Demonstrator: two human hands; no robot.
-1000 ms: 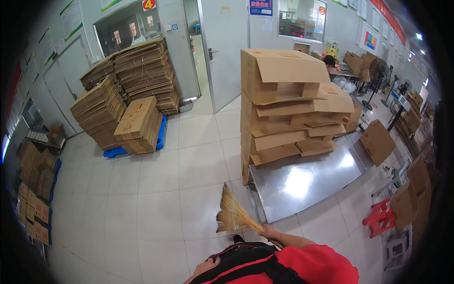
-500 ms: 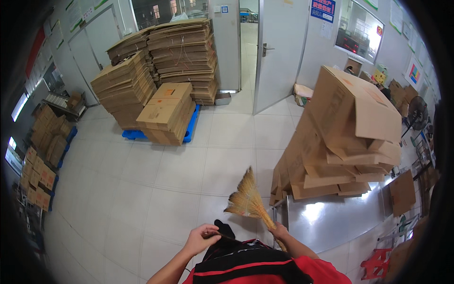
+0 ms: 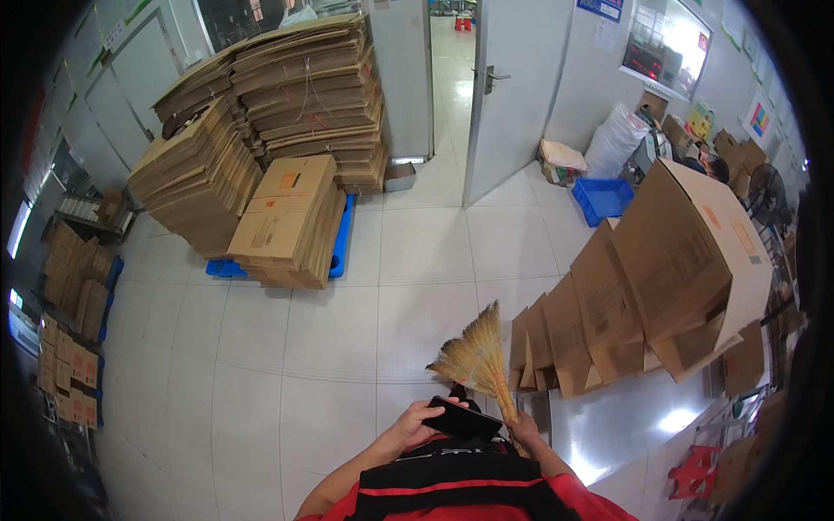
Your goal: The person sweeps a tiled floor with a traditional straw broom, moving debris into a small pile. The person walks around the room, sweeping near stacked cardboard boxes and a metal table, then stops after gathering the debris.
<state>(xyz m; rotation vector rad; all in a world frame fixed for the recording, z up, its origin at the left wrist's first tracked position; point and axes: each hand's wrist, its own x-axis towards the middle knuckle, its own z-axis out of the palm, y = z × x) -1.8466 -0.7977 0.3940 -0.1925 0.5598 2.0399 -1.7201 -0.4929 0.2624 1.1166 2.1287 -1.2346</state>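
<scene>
My left hand (image 3: 412, 425) is closed around one end of a smartphone (image 3: 466, 420), a black flat slab held in front of my waist with its dark face showing. My right hand (image 3: 522, 429) grips the handle of a straw broom (image 3: 473, 357). The broom's bristles fan out up and to the left, ahead of my hands. A black apron with red trim (image 3: 452, 480) lies below both hands, and the lower end of the broom handle is partly hidden by my right hand.
On the right, opened cardboard cartons (image 3: 660, 252) lean in a row on a shiny metal table (image 3: 608, 425). Flattened cartons (image 3: 304, 87) stand stacked on blue pallets (image 3: 342, 243) at the left. A door (image 3: 512, 95) stands ajar ahead; a blue crate (image 3: 601, 200) and red stool (image 3: 695, 473) are at right.
The phone has turned from nearly edge-on to showing its broad dark face, and my left hand has moved right, closer to the broom. The whole view has shifted; my right hand keeps its grip.
</scene>
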